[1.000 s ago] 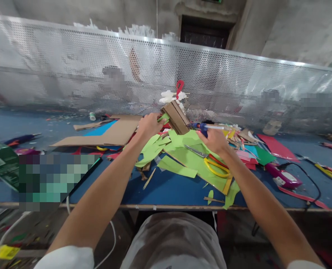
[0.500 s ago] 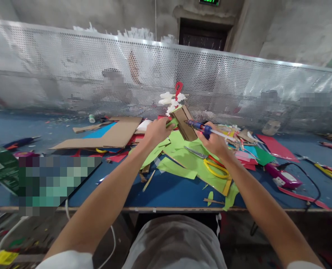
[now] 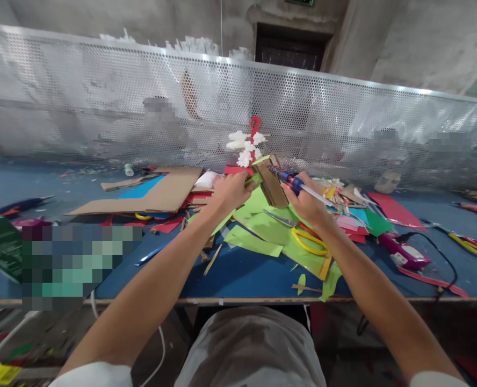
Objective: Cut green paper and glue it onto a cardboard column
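My left hand is closed on a small cardboard piece with green paper on its side, holding it tilted above the table. In my right hand is a blue glue gun with a clear glue stick in its back. The gun's nozzle is at the cardboard's upper right; whether it touches cannot be made out. Behind the cardboard stand white flower-like shapes and a red paper loop. Beneath my hands lie green paper sheets and yellow-handled scissors.
Brown cardboard lies left of centre, a blue pen nearer me. To the right are red paper, a magenta box with a black cord, and more scissors. A perforated metal screen runs along the back.
The cardboard piece has turned and dropped slightly in my left hand, which has shifted a little right. The glue gun's nozzle now sits nearer the cardboard's far edge.
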### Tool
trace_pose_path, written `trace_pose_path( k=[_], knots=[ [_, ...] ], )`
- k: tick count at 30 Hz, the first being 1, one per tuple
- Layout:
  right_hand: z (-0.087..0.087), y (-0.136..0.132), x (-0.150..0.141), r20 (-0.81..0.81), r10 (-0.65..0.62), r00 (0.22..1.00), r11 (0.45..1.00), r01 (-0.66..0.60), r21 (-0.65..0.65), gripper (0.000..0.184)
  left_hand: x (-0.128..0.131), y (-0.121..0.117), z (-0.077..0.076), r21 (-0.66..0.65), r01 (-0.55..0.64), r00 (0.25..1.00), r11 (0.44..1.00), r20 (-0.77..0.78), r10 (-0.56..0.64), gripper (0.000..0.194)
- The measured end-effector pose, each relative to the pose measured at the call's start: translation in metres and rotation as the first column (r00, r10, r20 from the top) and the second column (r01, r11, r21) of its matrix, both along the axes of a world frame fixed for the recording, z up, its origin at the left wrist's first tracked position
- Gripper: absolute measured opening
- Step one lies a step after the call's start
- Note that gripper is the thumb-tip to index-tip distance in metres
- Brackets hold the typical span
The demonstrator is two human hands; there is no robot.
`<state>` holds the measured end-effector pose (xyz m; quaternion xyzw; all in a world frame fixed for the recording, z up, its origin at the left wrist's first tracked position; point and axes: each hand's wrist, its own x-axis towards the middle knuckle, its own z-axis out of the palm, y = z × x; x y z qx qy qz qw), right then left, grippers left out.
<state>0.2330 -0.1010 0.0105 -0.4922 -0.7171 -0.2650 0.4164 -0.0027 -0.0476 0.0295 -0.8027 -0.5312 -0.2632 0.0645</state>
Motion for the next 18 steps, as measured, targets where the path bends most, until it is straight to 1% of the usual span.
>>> trace_pose_path(
  k=[5, 10, 12, 16, 18],
  knots=[
    [-0.0007, -0.0006, -0.0025, 0.059, -0.009, 0.998, 0.999, 0.011, -0.041, 0.056, -0.0012, 0.0005, -0.0004, 0.006, -0.005, 1.000, 1.000, 0.000, 0.005, 0.038],
    [-0.0015, 0.0016, 0.0021, 0.010, -0.056, 0.998, 0.998, 0.056, -0.010, 0.056, -0.0013, 0.0028, -0.0008, 0.003, -0.019, 1.000, 1.000, 0.004, 0.019, 0.038],
    [-0.0020, 0.0017, 0.0017, 0.019, -0.045, 0.999, 0.999, 0.045, -0.026, 0.055, -0.0021, 0.0034, -0.0006, -0.006, -0.024, 1.000, 1.000, 0.010, 0.024, 0.037],
    [-0.0028, 0.0013, -0.0021, 0.082, 0.014, 0.997, 0.994, -0.005, -0.105, 0.053, -0.0057, 0.0051, -0.0001, -0.014, -0.021, 1.000, 1.000, 0.021, 0.022, 0.035],
    [-0.0029, 0.0015, -0.0022, 0.075, 0.009, 0.997, 0.993, -0.001, -0.116, 0.051, -0.0071, 0.0061, 0.0001, -0.012, -0.025, 0.999, 1.000, 0.024, 0.025, 0.034]
  ],
)
